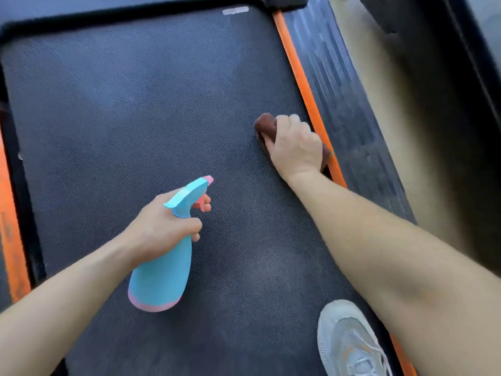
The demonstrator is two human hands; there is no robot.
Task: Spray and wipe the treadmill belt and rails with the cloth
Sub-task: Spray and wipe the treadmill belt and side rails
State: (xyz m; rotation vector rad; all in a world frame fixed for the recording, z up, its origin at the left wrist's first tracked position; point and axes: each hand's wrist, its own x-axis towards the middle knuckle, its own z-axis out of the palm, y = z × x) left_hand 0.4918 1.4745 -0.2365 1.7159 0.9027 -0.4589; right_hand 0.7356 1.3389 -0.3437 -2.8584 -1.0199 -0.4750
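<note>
The dark textured treadmill belt (130, 109) fills most of the view. My left hand (162, 226) grips the neck of a blue spray bottle (160, 275) with a pink trigger and base, held over the middle of the belt, one finger on the trigger. My right hand (295, 145) holds a bunched brown cloth (267, 124) down on the belt at its right edge, beside the orange strip (301, 74). The ribbed dark right rail (341, 99) runs just beyond that strip.
A grey sneaker (349, 340) stands on the belt at the lower right. An orange strip and the dark left rail (10, 240) run along the left edge. The black front cover (108, 14) borders the belt at the top. Beige floor (385, 85) lies to the right.
</note>
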